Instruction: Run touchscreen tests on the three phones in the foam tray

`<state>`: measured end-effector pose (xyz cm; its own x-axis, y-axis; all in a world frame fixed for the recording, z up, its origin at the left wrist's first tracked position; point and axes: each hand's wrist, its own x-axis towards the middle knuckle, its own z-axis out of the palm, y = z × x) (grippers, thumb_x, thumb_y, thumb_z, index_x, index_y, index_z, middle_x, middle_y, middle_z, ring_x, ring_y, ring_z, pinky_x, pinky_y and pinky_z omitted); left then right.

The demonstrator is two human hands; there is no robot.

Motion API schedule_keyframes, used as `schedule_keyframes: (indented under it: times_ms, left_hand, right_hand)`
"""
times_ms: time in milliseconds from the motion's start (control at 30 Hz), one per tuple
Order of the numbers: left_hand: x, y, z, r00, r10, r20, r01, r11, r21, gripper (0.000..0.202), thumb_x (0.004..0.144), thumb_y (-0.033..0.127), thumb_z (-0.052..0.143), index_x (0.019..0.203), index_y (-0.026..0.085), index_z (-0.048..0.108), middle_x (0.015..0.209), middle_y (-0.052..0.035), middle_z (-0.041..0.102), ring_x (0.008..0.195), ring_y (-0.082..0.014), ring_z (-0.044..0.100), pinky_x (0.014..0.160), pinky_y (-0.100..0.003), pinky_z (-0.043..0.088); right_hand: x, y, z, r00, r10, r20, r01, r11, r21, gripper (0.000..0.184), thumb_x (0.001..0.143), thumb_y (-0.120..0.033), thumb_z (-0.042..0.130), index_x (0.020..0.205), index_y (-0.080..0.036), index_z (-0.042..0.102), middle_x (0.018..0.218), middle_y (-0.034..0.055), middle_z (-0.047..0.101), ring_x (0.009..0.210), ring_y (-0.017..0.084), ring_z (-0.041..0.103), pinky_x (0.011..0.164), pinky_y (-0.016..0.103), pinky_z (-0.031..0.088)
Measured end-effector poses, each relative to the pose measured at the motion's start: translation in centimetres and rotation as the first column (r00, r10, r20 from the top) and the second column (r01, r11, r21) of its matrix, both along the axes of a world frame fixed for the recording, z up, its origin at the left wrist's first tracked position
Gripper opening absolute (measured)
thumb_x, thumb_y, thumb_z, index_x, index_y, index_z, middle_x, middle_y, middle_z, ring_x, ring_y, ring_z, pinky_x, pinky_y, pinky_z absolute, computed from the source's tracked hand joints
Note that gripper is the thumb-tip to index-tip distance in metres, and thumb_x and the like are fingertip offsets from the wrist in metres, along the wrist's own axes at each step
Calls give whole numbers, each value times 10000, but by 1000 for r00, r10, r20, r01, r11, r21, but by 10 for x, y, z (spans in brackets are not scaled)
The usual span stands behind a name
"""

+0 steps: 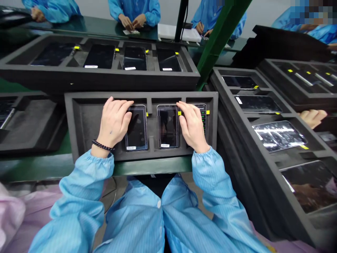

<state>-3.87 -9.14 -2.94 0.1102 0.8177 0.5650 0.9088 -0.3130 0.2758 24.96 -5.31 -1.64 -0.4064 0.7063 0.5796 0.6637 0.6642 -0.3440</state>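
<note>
A black foam tray [181, 95] lies before me, its leftmost compartment bare. In it are three dark tablet-like screens with yellow tabs. My left hand [113, 121] lies over the upper left edge of the left screen [138, 130], fingers stretched out. The middle screen [167, 126] lies flat, a white label at its lower end. My right hand [191, 123] rests between it and the right screen [204, 119], fingertips near the middle screen's upper right corner. The right hand partly hides the right screen, which shows green marks. Both hands look open, gripping nothing I can see.
Behind stands another foam tray [105, 75] with several screens. Stacked trays [244, 130] fill the right side, where another person's hand [313, 117] shows. A green post [221, 31] slants upward. Co-workers in blue sleeves [150, 14] sit across the bench.
</note>
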Motion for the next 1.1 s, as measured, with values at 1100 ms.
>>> schedule_keyframes:
  times_ms: [1100]
  left_hand:
    - [14, -9, -16, 990, -69, -119, 78, 994, 74, 497, 1054, 448, 288, 1419, 308, 594, 1688, -79, 271, 1585, -309, 176, 1274, -629, 12]
  right_hand:
    - [-42, -2, 1, 956, -51, 288, 11, 990, 141, 335, 1061, -309, 422, 1262, -248, 683, 1595, 102, 448, 1408, 276, 451, 1252, 582, 238]
